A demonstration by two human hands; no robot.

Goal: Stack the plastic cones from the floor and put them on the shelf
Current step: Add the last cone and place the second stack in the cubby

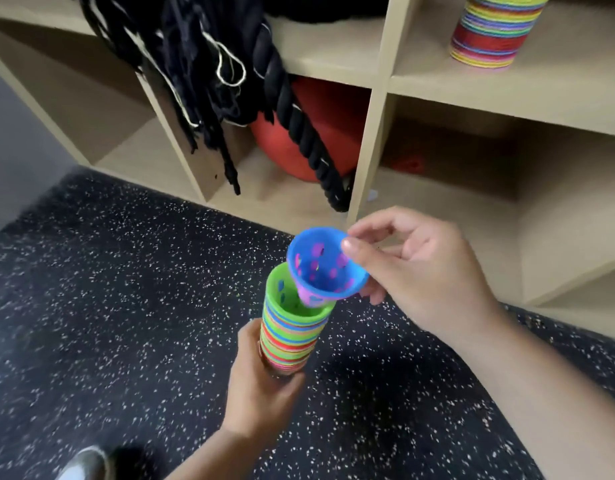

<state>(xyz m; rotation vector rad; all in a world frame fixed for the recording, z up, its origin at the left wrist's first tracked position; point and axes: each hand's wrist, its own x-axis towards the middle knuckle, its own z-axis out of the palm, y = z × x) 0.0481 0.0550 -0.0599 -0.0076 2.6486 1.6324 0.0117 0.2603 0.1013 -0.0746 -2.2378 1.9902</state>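
My left hand (261, 386) grips the lower end of a tall stack of plastic cones (292, 334), striped in many colours with a green cone on top. My right hand (420, 268) pinches the rim of a blue cone (325, 265) that has a pink cone nested under it. The blue cone is tilted, and its narrow end dips into the mouth of the green top cone. A second multicoloured cone stack (493, 29) stands upright on the wooden shelf (506, 88) at the upper right.
The shelf unit has open cubbies. Black ropes (299, 109) hang out of one cubby over an orange ball (319, 126). The floor (108, 289) is black with white speckles. A shoe tip (84, 465) shows at the bottom left.
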